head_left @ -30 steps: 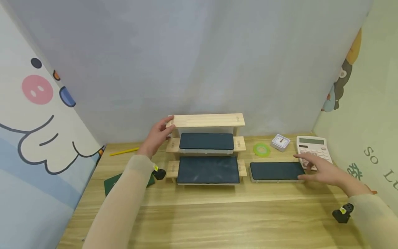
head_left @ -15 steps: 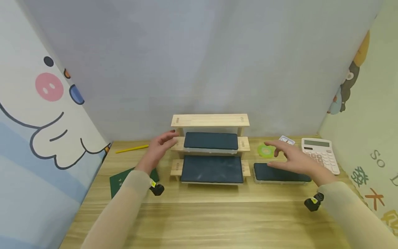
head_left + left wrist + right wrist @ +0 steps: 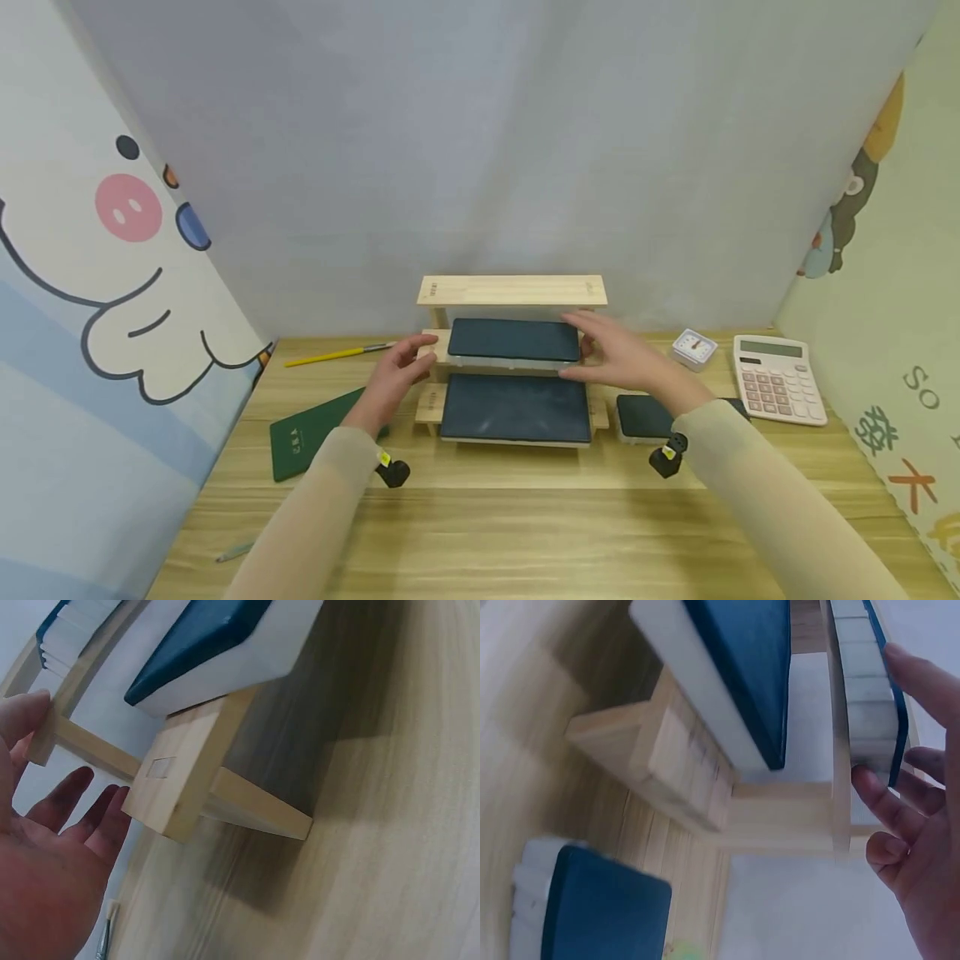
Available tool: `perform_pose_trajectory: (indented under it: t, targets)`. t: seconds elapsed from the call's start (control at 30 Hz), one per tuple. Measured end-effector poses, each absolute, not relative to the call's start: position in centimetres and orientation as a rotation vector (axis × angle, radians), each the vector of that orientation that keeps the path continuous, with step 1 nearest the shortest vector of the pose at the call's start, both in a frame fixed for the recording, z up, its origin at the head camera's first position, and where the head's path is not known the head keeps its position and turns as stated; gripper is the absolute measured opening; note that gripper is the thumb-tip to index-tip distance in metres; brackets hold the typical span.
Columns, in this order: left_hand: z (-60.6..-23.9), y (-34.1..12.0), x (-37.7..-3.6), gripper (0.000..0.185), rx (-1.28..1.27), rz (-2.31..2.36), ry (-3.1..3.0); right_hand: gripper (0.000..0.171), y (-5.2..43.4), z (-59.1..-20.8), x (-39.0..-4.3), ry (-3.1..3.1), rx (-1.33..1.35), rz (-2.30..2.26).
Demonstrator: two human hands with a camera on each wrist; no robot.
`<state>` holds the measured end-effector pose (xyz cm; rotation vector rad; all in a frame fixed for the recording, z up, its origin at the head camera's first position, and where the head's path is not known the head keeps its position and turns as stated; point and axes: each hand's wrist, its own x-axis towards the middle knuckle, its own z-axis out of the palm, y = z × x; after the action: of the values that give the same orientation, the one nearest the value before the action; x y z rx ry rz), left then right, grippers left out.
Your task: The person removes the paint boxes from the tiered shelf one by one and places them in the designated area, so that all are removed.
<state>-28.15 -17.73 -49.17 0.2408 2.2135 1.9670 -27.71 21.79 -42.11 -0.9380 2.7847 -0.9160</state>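
Note:
A three-tier wooden rack [image 3: 512, 289] stands at the middle of the table. On its middle tier lies a smaller box with a dark blue top and white sides [image 3: 513, 340]; a larger one [image 3: 515, 407] lies on the bottom tier. My right hand [image 3: 618, 354] spans the middle box's right end, with the thumb at the front and the fingers about the end and back. Over at the rack's left side, my left hand [image 3: 397, 375] has its fingers loosely bent around the middle tier's end. In the left wrist view, its thumb [image 3: 28, 712] is against that end.
Right of the rack lies another dark-topped box [image 3: 643, 417], partly under my right forearm. Beyond it are a small dial clock [image 3: 693, 347] and a pink calculator [image 3: 780, 379]. To the left are a green notebook [image 3: 300, 437], a yellow brush [image 3: 330, 357] and a pale slim object [image 3: 235, 551].
My right hand has come left from the box beside the calculator to the one on the middle tier. My left hand has dropped from the top tier to the middle tier's end.

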Motion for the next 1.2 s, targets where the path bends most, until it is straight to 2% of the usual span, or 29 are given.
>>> perform_pose_trajectory:
  t: [0.2, 0.57, 1.2]
  targets:
    - [-49.6, -17.5, -28.2, 0.046, 0.184, 2.012, 2.172, 0.096, 20.4, -42.0, -28.7, 2.824, -0.890, -0.855]
    - [-49.7, -17.2, -28.1, 0.050, 0.185, 2.035, 2.161, 0.087, 20.2, -42.6, -29.5, 2.780, -0.784, -0.977]
    - [-50.1, -17.5, -27.9, 0.047, 0.149, 1.981, 2.229, 0.082, 19.8, -42.8, -28.8, 2.788, -0.714, -1.012]
